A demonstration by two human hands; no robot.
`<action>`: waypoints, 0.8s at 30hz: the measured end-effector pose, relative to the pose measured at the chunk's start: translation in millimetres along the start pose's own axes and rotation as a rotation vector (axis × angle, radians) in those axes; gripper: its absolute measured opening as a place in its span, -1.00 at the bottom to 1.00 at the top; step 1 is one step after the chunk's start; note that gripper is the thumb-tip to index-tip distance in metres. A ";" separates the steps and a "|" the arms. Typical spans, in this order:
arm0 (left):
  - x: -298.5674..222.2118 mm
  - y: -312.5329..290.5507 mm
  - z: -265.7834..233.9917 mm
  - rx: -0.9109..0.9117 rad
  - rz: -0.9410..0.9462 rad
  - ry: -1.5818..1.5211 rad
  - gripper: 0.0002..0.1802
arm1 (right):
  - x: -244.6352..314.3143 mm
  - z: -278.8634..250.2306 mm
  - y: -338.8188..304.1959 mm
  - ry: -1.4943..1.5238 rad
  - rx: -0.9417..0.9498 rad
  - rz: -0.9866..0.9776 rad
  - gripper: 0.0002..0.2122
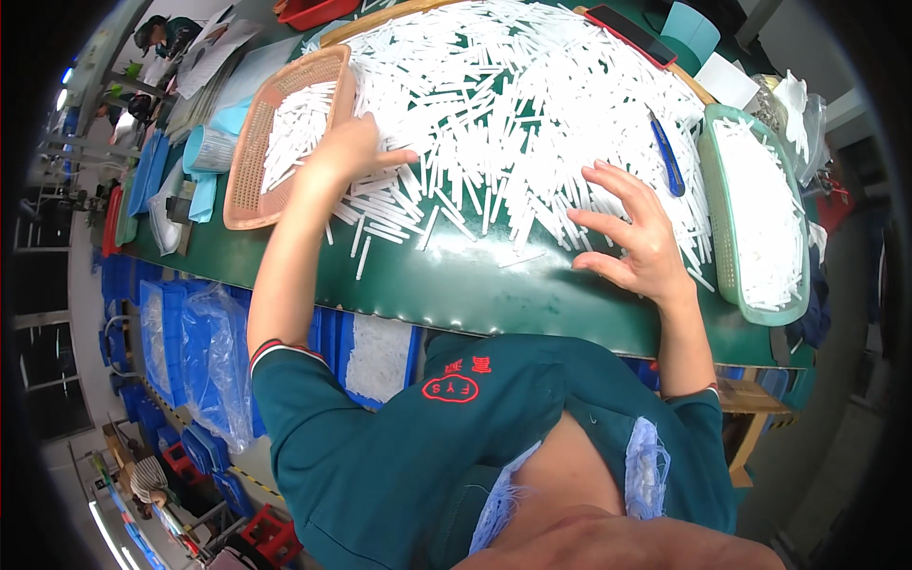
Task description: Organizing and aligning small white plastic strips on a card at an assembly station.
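Loosely strewn, white sticks (537, 114); alongside, right hand (646, 239)

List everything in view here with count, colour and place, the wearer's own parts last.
table: one, green, centre
left basket: one, pinkish-orange, table's left
right basket: one, pale green, table's right
sticks: too many to count, white, table and both baskets
knife: one, blue, near right basket
phone: one, dark, red-edged, far right
tub: one, red, far left
crates: several, blue, lower left
plastic bag: one, clear, among crates
shirt: one, dark green, bottom
left hand: one, bare, beside left basket's rim
right hand: one, bare, over sticks
Remaining background clutter: too blurred to count.
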State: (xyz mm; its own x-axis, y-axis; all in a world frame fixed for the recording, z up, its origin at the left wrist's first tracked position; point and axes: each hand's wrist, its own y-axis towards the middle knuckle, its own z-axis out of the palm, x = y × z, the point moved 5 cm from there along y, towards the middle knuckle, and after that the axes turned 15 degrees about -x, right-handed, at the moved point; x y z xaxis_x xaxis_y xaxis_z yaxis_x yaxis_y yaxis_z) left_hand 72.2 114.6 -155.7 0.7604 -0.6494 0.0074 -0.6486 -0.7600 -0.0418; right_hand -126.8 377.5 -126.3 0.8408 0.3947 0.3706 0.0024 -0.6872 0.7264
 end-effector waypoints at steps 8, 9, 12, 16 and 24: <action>-10.0 47.0 50.6 -0.263 -0.038 0.290 0.01 | 2.5 2.1 -1.1 0.006 0.039 0.014 -0.62; -9.8 47.0 53.9 -0.422 -0.055 0.230 -0.04 | 3.4 2.4 -1.0 0.007 0.040 0.017 -0.62; -19.6 46.5 60.1 -0.614 -0.047 0.174 -0.22 | 4.3 4.2 -0.1 0.019 0.046 0.021 -0.62; -47.3 57.9 53.1 -0.477 -0.046 -0.053 -0.45 | 2.9 7.5 -3.1 0.042 0.051 0.039 -0.63; -92.0 75.3 14.4 -0.471 0.180 -0.086 -0.68 | -2.5 9.4 -6.2 0.003 0.047 0.043 -0.70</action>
State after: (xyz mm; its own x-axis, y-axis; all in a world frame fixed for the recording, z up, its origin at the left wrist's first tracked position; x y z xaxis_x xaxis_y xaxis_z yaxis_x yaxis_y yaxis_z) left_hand -46.2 117.5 -174.0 0.6225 -0.7815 -0.0419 -0.6985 -0.5790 0.4205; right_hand -123.8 375.0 -137.2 0.8391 0.3662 0.4023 -0.0077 -0.7314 0.6820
